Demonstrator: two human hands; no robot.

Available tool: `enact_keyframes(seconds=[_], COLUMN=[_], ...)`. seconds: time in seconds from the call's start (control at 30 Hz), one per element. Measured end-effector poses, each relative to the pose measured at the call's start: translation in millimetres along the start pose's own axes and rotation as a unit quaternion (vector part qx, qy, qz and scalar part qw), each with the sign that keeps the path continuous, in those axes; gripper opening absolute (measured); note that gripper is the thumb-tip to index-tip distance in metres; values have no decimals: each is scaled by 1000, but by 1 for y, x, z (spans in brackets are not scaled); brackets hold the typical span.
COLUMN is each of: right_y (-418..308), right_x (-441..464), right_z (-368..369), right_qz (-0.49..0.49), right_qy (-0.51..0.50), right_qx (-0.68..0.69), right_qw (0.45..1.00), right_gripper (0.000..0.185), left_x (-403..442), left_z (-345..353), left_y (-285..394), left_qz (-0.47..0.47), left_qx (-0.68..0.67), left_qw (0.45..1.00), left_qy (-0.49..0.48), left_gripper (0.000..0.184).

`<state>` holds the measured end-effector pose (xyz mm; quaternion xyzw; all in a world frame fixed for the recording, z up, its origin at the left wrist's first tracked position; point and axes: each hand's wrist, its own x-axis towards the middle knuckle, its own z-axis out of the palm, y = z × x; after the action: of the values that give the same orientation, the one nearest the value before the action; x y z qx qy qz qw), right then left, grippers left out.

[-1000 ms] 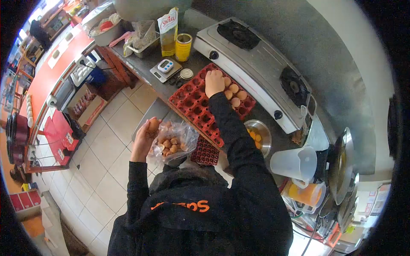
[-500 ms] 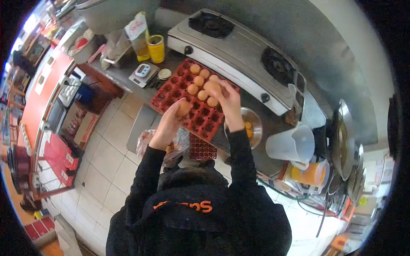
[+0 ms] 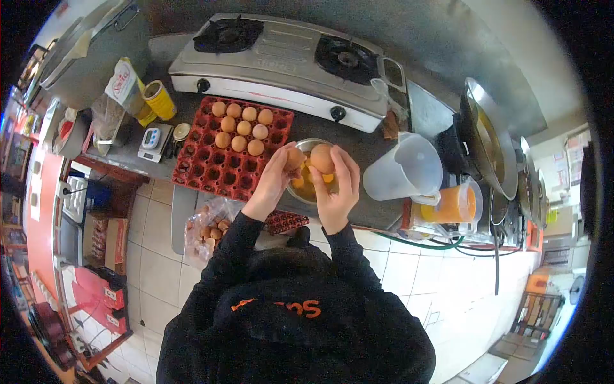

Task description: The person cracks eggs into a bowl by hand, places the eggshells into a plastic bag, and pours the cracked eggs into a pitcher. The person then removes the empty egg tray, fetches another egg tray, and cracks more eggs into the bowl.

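Both hands are over a metal bowl point(image 3: 307, 142) that holds several yellow yolks point(image 3: 313, 174). My left hand point(image 3: 272, 182) is closed around a brown egg point(image 3: 295, 158). Another brown egg point(image 3: 321, 157) is gripped by my right hand point(image 3: 340, 190), close beside the first. I cannot tell whether the two eggs touch. Left of the bowl lies a red egg tray point(image 3: 217, 168), with several brown eggs point(image 3: 244, 127) in its far part and many bare hollows nearer me.
A two-burner stove point(image 3: 275, 77) runs along the back. A translucent pitcher point(image 3: 403, 169) and a jug of orange liquid point(image 3: 451, 203) stand right. A kitchen scale point(image 3: 155, 142) and yellow can point(image 3: 159, 100) are left. A plastic bag of eggshells point(image 3: 208, 233) hangs below the tray.
Both hands have moved right from above the tray to over the bowl, each carrying an egg. The eggs are now side by side. The camera view has swung to the right.
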<state>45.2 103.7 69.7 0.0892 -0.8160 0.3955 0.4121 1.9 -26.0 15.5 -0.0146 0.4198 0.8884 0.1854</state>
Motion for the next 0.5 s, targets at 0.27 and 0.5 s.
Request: enact_keyframes(seconds=[0.27,0.5], right_y=[29,62], right_x=[0,15], right_z=[-1,-12], right_qz=[204,451], right_qy=[-49,-122], right_qx=[211,422], right_qw=[955,777], right_gripper=[45,23], left_x=[6,9], left_z=[2,-5], left_y=[-9,9], left_qz=[-30,-5], left_qx=[2,144], left_qw=[998,990], left_qy=[47,13], left_gripper=[38,28])
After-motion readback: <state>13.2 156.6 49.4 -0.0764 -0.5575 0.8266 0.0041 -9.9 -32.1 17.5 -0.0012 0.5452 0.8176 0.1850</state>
